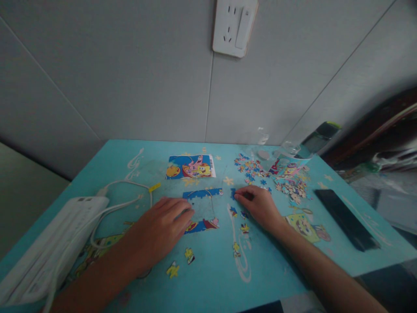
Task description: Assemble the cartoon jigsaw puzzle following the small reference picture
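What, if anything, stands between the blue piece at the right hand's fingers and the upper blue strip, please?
Nothing visible: only bare table lies between the blue piece at the right hand and the upper strip. The left hand is by the strip's left end, outside that gap.

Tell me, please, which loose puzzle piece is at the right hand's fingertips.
The blue piece between the right hand and the upper strip; the loose pieces below it lie off that strip's line.

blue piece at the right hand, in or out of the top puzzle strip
Out: the blue piece at the right hand sits apart from the top strip, turquoise table showing between.
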`<action>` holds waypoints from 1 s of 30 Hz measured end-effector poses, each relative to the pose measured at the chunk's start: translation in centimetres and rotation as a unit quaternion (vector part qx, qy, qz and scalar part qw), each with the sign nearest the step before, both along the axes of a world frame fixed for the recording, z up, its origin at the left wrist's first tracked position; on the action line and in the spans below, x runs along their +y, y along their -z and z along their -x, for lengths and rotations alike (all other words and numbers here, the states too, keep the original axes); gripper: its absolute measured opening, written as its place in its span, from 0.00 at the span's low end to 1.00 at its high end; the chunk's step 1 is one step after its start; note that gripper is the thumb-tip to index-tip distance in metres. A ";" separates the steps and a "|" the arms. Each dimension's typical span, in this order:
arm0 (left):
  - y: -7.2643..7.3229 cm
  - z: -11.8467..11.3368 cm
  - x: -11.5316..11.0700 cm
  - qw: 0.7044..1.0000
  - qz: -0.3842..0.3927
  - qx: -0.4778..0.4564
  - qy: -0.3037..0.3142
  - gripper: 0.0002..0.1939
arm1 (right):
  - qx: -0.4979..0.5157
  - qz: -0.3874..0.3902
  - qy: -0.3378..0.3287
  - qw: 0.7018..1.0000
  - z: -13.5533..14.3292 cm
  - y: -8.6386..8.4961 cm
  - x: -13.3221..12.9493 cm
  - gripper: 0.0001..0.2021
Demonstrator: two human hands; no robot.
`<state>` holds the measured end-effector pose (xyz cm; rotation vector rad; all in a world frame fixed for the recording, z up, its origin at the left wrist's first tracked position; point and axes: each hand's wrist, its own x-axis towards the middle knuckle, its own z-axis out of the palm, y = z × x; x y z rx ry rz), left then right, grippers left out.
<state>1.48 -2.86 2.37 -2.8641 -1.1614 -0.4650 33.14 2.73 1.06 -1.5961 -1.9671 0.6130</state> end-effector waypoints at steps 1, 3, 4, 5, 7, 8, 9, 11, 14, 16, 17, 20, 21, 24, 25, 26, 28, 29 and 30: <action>0.0 0.0 0.0 1.000 0.001 0.001 0.000 0.12 | -0.007 -0.009 -0.002 1.000 0.0 -0.1 0.0 0.08; 0.0 0.0 0.0 1.000 -0.001 -0.001 -0.002 0.12 | -0.016 -0.033 -0.011 0.999 -0.1 -0.2 0.1 0.08; 0.0 0.0 0.0 1.000 -0.002 -0.004 -0.001 0.12 | -0.018 -0.047 -0.020 0.999 -0.2 -0.3 0.1 0.09; 0.0 0.0 0.0 1.000 -0.003 -0.006 0.000 0.12 | -0.019 -0.061 -0.032 0.997 -0.3 -0.3 0.1 0.10; -0.1 0.0 0.0 1.000 -0.004 -0.008 0.003 0.12 | -0.026 -0.080 -0.061 0.995 -0.4 -0.4 0.0 0.10; -0.1 -0.1 0.0 1.000 -0.004 -0.008 0.005 0.12 | -0.033 -0.086 -0.073 0.993 -0.5 -0.3 0.0 0.11; -0.2 -0.1 0.0 1.000 -0.003 -0.007 0.006 0.12 | -0.043 -0.089 -0.082 0.992 -0.5 -0.3 -0.1 0.11; -0.2 -0.1 -0.1 1.000 -0.002 -0.006 0.003 0.12 | -0.068 -0.096 -0.090 0.989 -0.6 -0.2 -0.3 0.10; -0.3 -0.1 -0.2 1.000 0.001 -0.015 0.000 0.12 | -0.106 -0.110 -0.085 0.985 -0.6 0.1 -0.6 0.10; -0.3 -0.2 -0.2 1.000 0.004 -0.026 -0.001 0.12 | -0.130 -0.119 -0.082 0.981 -0.6 0.2 -0.7 0.10; -0.3 -0.3 -0.2 1.000 0.005 -0.030 -0.002 0.12 | -0.142 -0.124 -0.082 0.979 -0.5 0.2 -0.8 0.10; -0.3 -0.3 -0.2 1.000 0.003 -0.022 -0.006 0.12 | -0.176 -0.137 -0.087 0.971 -0.3 -0.1 -1.2 0.11; -0.3 -0.3 -0.2 1.000 0.001 -0.016 -0.004 0.12 | -0.190 -0.139 -0.088 0.968 -0.2 -0.3 -1.3 0.11; -0.3 -0.2 -0.1 1.000 -0.006 -0.007 0.002 0.12 | -0.245 -0.158 -0.092 0.952 0.2 -0.9 -1.9 0.11; -0.3 -0.2 -0.1 1.000 -0.009 -0.009 0.005 0.12 | -0.265 -0.167 -0.098 0.944 0.4 -1.0 -2.1 0.12; -0.4 -0.2 0.0 1.000 -0.011 -0.010 0.007 0.12 | -0.285 -0.177 -0.106 0.936 0.5 -1.2 -2.2 0.12; -0.5 -0.3 -0.1 1.000 -0.013 -0.008 0.008 0.12 | -0.315 -0.196 -0.124 0.920 0.7 -1.3 -2.3 0.12; -0.6 -0.3 -0.1 1.000 -0.013 -0.005 0.009 0.12 | -0.324 -0.204 -0.130 0.914 0.7 -1.3 -2.3 0.12; -0.6 -0.3 -0.1 1.000 -0.013 -0.001 0.009 0.12 | -0.329 -0.210 -0.135 0.911 0.8 -1.3 -2.3 0.12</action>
